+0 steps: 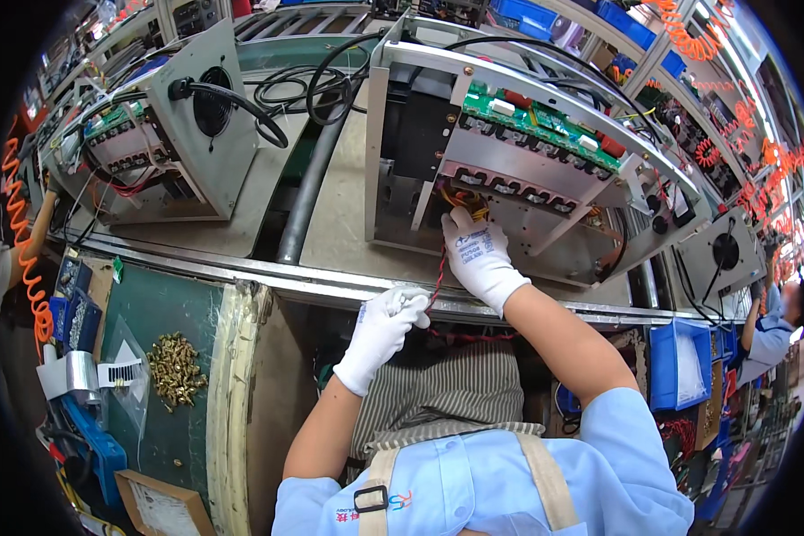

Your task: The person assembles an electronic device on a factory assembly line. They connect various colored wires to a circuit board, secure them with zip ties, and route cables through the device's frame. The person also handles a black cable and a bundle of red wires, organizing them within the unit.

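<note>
A red-and-black twisted wire (pixel 439 275) runs between my two white-gloved hands. My left hand (pixel 386 332) is closed on its lower stretch, in front of the bench edge. My right hand (pixel 480 256) reaches into the open metal chassis (pixel 377 170), its fingers closed around the wire's upper part; the fingertips are partly hidden. Just beyond them is a bundle of yellow wires (pixel 475 207). Above my right hand, the chassis holds a green circuit board (pixel 545 125) and a row of black parts. More twisted wire hangs below the bench edge, near my lap.
A second open chassis with a black fan (pixel 213 101) stands at the left. Brass fasteners (pixel 178 371) lie piled on a green mat beside a blue tool case (pixel 104 451). A blue bin (pixel 677 366) sits at the right, where another person in blue (pixel 771 338) works. Orange coiled hoses hang around.
</note>
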`<action>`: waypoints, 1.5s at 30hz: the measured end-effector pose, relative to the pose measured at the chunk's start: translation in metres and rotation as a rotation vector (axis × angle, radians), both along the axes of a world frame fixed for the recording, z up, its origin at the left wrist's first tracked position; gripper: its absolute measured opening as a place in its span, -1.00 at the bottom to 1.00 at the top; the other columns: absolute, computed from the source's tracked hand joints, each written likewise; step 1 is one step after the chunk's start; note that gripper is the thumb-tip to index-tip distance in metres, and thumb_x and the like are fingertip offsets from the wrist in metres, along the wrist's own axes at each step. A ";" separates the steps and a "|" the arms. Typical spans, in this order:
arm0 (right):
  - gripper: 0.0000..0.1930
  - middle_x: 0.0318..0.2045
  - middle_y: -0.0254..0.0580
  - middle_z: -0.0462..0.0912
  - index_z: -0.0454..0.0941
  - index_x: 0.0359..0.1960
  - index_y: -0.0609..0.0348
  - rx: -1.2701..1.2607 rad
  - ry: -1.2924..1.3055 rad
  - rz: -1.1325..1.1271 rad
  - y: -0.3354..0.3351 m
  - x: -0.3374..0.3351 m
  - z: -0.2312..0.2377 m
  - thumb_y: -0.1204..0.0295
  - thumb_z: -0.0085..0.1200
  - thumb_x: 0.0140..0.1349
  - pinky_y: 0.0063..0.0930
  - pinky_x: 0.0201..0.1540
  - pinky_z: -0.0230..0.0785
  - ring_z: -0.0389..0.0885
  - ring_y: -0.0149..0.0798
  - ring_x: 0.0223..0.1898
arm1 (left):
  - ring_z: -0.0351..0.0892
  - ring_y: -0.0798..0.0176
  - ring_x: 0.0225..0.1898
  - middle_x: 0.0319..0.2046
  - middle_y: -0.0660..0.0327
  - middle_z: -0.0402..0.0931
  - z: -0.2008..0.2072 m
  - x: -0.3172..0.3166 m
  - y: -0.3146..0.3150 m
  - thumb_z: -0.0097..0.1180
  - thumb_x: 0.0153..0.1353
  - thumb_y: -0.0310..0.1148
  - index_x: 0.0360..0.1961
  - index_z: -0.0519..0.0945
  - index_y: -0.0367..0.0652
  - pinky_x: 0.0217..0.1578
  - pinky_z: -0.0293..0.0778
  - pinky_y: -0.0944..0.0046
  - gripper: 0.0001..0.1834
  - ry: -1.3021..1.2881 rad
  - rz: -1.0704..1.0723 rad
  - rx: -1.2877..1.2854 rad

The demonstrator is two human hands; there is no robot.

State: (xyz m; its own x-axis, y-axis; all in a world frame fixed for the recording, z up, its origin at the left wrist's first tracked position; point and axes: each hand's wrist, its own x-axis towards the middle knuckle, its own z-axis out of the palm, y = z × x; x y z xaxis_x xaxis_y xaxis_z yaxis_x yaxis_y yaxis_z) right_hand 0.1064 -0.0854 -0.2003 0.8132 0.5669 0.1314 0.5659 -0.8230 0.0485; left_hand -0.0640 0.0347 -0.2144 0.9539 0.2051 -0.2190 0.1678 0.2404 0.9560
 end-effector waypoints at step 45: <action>-0.84 -0.50 -0.30 0.58 0.57 -0.19 0.22 0.780 0.454 0.083 -0.259 -0.057 0.125 0.39 0.04 0.35 -0.51 -0.36 0.38 0.52 -0.45 -0.45 | 0.64 0.05 -0.29 -0.27 0.06 0.60 0.096 0.036 -0.056 0.17 0.20 -0.48 -0.12 0.64 -0.16 -0.19 0.54 0.26 -0.79 -0.864 0.100 1.102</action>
State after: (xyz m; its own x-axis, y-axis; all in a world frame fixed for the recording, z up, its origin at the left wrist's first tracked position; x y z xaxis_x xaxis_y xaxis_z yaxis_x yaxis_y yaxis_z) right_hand 0.0495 -0.3442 -0.0755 0.8411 0.5105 0.1787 0.4532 -0.4848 -0.7480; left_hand -0.0280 -0.0212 -0.1188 0.6743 -0.0410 0.7373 -0.5352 -0.7151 0.4497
